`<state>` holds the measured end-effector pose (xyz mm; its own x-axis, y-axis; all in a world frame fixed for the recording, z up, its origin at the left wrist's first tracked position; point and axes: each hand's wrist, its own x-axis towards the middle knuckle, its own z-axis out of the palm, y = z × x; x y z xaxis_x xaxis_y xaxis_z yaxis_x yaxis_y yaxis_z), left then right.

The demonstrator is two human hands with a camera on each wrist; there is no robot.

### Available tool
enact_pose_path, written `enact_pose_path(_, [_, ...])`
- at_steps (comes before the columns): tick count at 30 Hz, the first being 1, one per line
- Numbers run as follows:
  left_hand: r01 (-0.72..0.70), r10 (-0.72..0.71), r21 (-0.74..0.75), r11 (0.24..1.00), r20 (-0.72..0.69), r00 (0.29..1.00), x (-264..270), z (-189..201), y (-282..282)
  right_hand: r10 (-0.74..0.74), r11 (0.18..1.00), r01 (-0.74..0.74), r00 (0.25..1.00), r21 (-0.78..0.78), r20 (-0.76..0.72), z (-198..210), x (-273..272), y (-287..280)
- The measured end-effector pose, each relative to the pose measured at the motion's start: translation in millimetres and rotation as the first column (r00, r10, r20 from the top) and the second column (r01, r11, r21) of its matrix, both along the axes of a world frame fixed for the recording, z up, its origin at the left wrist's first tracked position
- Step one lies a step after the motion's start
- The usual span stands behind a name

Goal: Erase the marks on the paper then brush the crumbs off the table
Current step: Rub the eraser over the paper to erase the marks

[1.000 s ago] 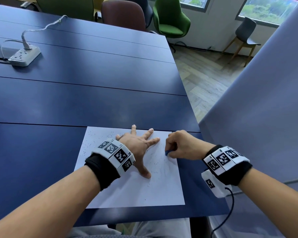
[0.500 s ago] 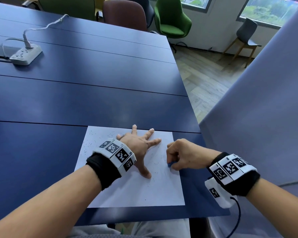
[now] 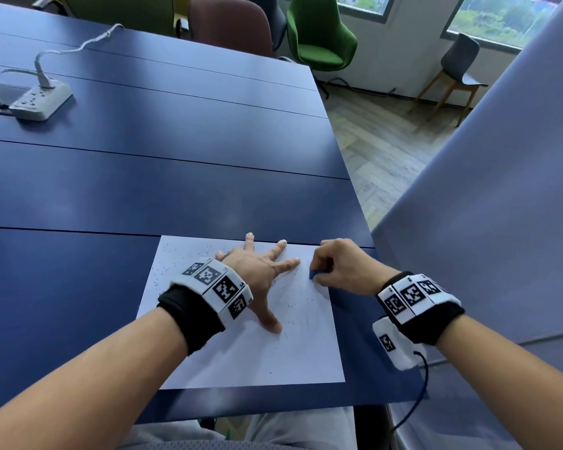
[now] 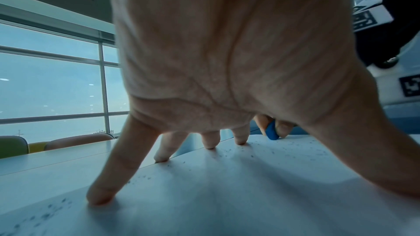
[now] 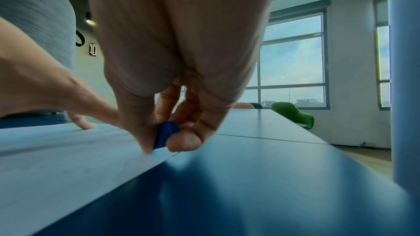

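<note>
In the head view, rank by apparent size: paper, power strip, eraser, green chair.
1. paper
2. green chair, though it is farther off, so only apparent
3. power strip
4. eraser, mostly hidden by the right hand

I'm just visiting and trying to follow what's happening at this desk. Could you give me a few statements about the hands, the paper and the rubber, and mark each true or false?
1. The left hand lies spread flat on the paper. True.
2. The right hand holds a pencil. False: it pinches a small blue eraser.
3. The eraser touches the paper near its right edge. True.
4. The paper is free of crumbs. False: dark crumbs are scattered over it.
5. A power strip sits on the paper. False: it lies far off on the blue table, at the left.
</note>
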<state>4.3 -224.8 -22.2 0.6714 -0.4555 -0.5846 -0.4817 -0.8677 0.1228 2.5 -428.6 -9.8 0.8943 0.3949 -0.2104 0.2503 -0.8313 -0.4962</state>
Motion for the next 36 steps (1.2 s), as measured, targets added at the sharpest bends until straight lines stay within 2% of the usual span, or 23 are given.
enact_pose_path(2, [0.000,0.000,0.001,1.000,0.003,1.000,0,0,0,0.043,0.999,-0.043,0.998,0.013,-0.046,0,-10,1])
enact_pose_path(5, [-0.011,0.011,0.007,1.000,-0.005,1.000,-2,2,-1,0.146,0.988,-0.154,0.966,-0.024,-0.212,6,-21,5])
enact_pose_path(9, [0.000,0.000,0.010,1.000,-0.007,1.000,-1,3,-1,0.056,0.998,-0.057,0.996,0.000,-0.076,3,-17,10])
enact_pose_path(14, [-0.006,0.006,0.008,1.000,-0.005,1.000,-3,6,0,0.208,0.973,-0.227,0.942,-0.044,-0.262,9,-36,16])
enact_pose_path(18, [0.007,-0.007,0.012,1.000,0.003,1.000,-2,5,0,0.059,0.998,-0.061,0.996,-0.019,-0.065,4,-28,14])
enact_pose_path(23, [0.010,-0.010,0.022,1.000,0.012,1.000,-3,7,-1,0.192,0.980,-0.200,0.958,-0.015,-0.211,7,-44,19])
enact_pose_path(27, [0.024,-0.025,0.023,0.999,0.019,1.000,-2,5,-1,0.052,0.999,-0.051,0.995,0.006,-0.082,2,-35,18])
enact_pose_path(31, [0.023,-0.024,0.020,1.000,0.023,0.999,-2,6,-1,0.213,0.975,-0.220,0.959,-0.021,-0.185,4,-55,26])
enact_pose_path(32, [0.019,-0.019,0.017,1.000,0.018,1.000,-2,5,-1,0.215,0.973,-0.227,0.958,-0.045,-0.189,5,-53,27])
enact_pose_path(36, [0.017,-0.017,0.020,1.000,0.007,1.000,0,2,-1,0.092,0.994,-0.095,0.994,-0.049,-0.065,4,-45,23])
